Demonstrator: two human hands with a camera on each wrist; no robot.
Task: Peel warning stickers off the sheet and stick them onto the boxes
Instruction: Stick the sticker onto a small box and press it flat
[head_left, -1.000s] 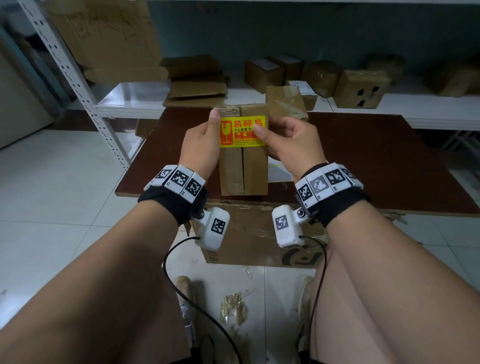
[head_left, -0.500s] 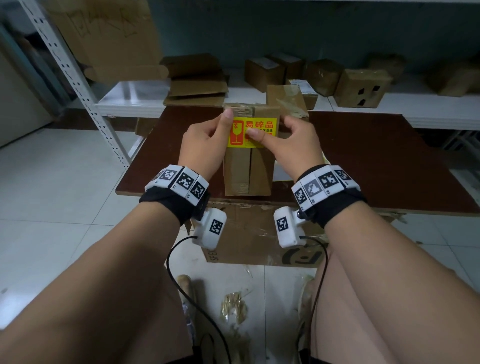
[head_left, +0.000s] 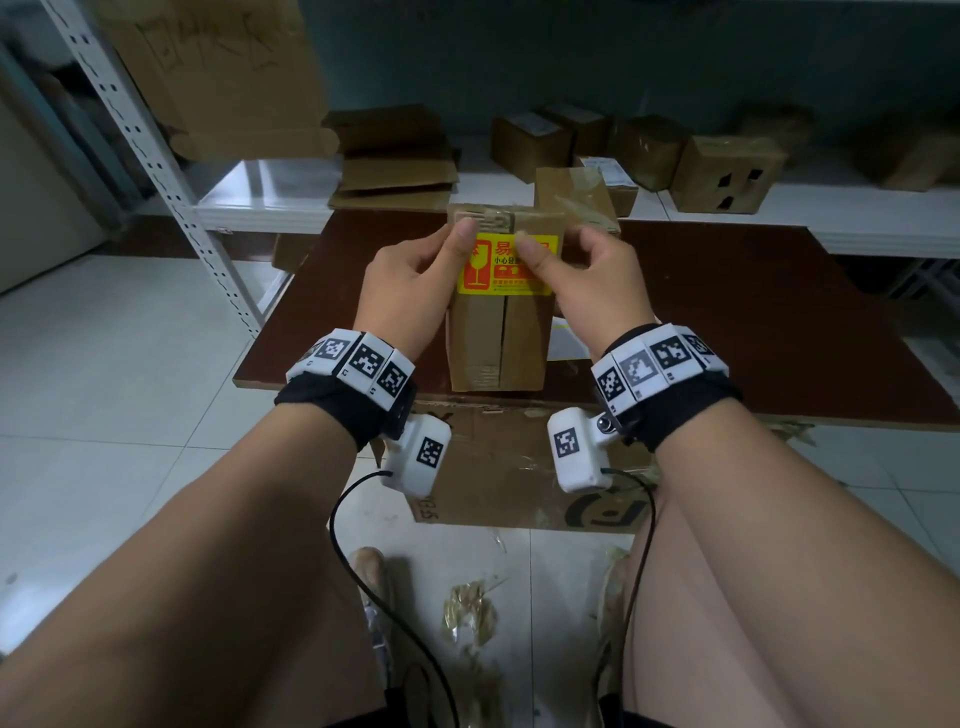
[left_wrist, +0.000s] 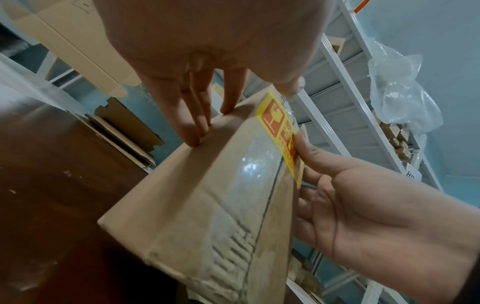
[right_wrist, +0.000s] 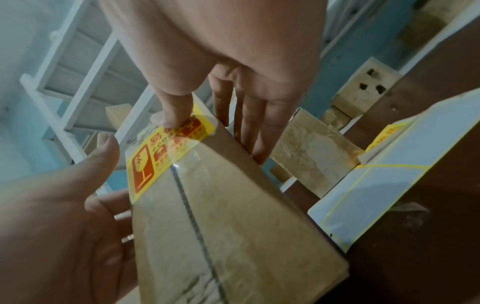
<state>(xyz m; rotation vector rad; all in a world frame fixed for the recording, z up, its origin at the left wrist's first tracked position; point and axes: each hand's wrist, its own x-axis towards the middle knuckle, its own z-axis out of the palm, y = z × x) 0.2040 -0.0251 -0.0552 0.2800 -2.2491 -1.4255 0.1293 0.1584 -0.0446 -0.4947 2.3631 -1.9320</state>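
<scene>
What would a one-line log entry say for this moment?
step: pressing sticker onto box | left hand: holds box | right hand: thumb on sticker | sheet: on table

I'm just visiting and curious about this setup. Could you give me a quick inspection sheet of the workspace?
Surface: dark brown table.
Job's things: cardboard box on the table, yellow warning sticker on it; sticker sheet beside it.
Clutter: scraps on the floor.
Hands: left hand and right hand hold the box, thumbs on the sticker.
Cables: black cables from the wrist cameras.
Surroundings: white shelf with more boxes.
</scene>
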